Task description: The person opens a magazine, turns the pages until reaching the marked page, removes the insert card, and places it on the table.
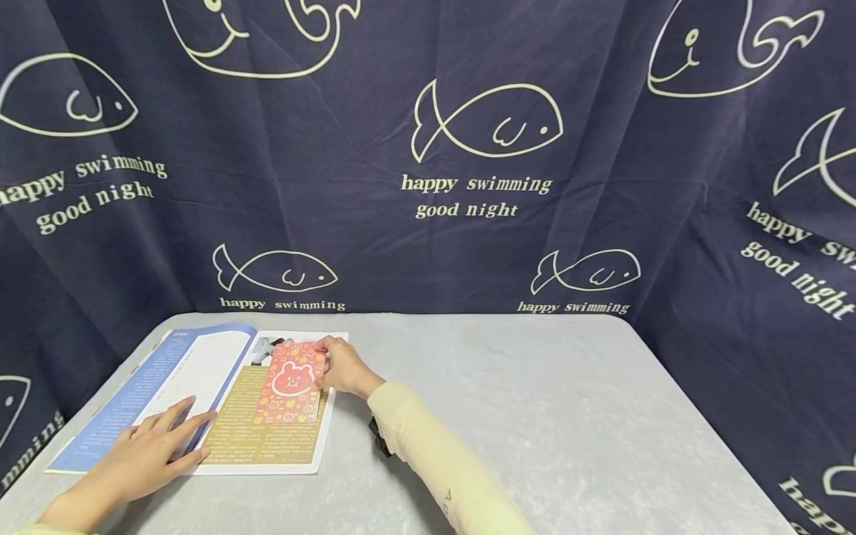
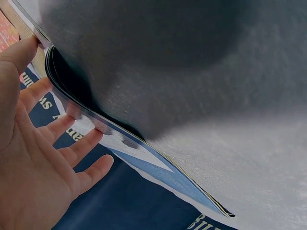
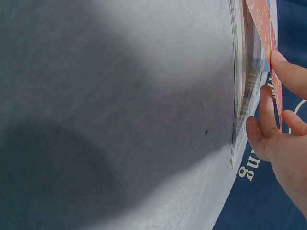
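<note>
An open magazine [image 1: 284, 449] lies at the left of the table, a blue-and-white page on its left side and a brown text page on its right. My left hand [image 1: 143, 455] rests with spread fingers across the lower part of the magazine, near the fold. Between the thumb and fingers of my right hand [image 1: 348, 369] is the right edge of a red card [image 1: 292, 409] printed with a white-outlined bear face. The card is over the right page; in the right wrist view, the card [image 3: 263, 21] stands tilted up from the paper.
The grey tabletop [image 1: 521, 416] stretches to the right of the magazine. Behind and at both sides hangs a dark blue curtain [image 1: 468, 260] with fish drawings and lettering, close to the table's back edge.
</note>
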A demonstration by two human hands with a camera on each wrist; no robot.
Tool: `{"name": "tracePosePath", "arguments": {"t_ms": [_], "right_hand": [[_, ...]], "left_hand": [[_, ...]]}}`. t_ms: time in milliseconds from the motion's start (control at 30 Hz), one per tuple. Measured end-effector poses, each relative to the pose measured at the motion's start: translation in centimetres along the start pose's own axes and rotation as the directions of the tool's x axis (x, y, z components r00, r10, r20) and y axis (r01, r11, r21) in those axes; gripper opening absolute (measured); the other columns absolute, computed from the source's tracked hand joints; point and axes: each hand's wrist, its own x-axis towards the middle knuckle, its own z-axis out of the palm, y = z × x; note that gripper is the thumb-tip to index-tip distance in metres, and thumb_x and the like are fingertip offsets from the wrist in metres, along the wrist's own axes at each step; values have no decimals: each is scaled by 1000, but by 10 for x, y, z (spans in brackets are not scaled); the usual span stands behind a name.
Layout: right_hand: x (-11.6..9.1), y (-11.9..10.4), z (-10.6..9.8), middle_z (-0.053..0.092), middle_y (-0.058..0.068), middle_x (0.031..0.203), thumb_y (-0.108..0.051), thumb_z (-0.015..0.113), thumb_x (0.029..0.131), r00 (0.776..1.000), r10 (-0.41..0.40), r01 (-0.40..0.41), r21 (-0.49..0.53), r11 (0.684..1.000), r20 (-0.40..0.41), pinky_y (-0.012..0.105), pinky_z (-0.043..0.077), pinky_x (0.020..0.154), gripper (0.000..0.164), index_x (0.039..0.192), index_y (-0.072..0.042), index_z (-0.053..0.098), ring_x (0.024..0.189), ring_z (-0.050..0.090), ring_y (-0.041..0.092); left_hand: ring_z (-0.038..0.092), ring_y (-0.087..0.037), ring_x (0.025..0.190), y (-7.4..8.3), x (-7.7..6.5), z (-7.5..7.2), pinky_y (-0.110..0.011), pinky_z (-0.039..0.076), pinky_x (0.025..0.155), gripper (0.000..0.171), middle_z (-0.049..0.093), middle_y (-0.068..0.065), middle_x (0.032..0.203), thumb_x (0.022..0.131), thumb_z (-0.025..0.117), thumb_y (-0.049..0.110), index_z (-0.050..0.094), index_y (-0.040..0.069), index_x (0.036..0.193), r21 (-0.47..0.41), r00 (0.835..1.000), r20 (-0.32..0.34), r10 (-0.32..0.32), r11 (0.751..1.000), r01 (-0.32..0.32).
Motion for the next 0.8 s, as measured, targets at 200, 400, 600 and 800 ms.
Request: {"name": "tracePosePath", "arguments": {"t_ms": [200,400,600,800], "right_hand": [[-1,0,-1,56,9,107,3,77,62,1000,11,-10,100,995,-10,10,42,65,60,116,-3,53,72,54,7],[-2,-1,0,56,10,111,9,74,63,998,66,-66,240,969,6,11,44,59,59,117,-2,51,64,54,3],[-3,-3,1,57,8,111,12,70,65,993,116,-114,347,931,16,13,43,56,57,117,-2,51,61,50,2],[-5,-4,1,56,5,114,14,66,67,984,174,-171,426,888,34,16,45,59,59,121,-4,51,65,57,6]], "left_hand": [[49,-48,106,-1,0,0,-66,36,75,51,43,-20,132,80,60,52,55,21,120,-4,1000,4,-1,1000,1],[49,-47,106,-1,1,0,-66,36,75,50,43,-19,132,80,61,51,54,21,120,-4,1000,-2,-2,1000,2],[49,-47,106,-1,1,-1,-66,36,75,50,43,-19,131,80,61,51,54,22,120,-2,1000,-12,1,1000,-1],[49,-47,106,0,0,0,-65,36,75,51,43,-19,131,80,60,52,54,22,121,-9,1000,7,-7,1000,7]]}}
